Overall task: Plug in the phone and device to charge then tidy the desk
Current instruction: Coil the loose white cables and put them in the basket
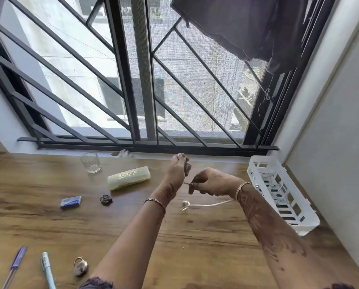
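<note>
Above the wooden desk (49,226) my left hand (179,166) is raised with its fingers curled round part of a white cable. My right hand (212,183) pinches the same white cable (207,205) a little lower and to the right. The cable runs under my right wrist, and its loose end with a small plug lies on the desk at the centre. A white plastic basket (278,213) with more coiled cable inside stands at the right edge by the wall. No phone shows in this view.
On the desk lie a glass (90,163), a pale yellow case (129,177), a blue eraser (71,202), a dark clip (106,199), two pens (47,270), and a small round object (80,267). A barred window closes the far side.
</note>
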The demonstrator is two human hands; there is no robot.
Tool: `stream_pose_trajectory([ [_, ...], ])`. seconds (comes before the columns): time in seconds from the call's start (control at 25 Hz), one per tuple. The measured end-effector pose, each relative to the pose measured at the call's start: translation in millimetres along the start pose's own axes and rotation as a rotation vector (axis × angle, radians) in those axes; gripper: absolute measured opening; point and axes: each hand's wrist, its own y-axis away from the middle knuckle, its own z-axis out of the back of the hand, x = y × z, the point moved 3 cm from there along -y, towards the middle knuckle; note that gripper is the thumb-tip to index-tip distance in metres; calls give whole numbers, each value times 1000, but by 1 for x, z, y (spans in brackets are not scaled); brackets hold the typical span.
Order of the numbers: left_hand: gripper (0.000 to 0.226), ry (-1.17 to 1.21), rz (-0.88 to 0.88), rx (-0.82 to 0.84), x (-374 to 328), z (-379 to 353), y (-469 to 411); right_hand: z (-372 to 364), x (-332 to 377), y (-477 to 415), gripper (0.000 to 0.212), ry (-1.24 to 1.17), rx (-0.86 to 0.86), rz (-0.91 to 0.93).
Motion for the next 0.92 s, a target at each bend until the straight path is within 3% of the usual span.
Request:
stream_pose_trajectory([
  [0.12,27,-417,-44,84,12,4,5,17,1,-1,19,62,-88,64],
  [0.2,36,-504,-6,164,20,6,7,27,-2,-6,19,35,-178,106],
  [0.44,55,-307,115,258,15,1,12,32,-11,-12,22,-181,-415,155],
  [0.6,54,58,304,250,13,7,15,20,-21,-12,19,-512,-456,120],
  [0.68,52,247,316,247,6,6,16,13,-31,-12,21,-569,-496,67],
  [0.8,52,458,258,159,-4,3,13,-8,-35,-10,24,-524,-403,37],
  [0.92,46,422,243,86,-1,-1,7,-23,-21,-9,28,-432,-285,17],
])
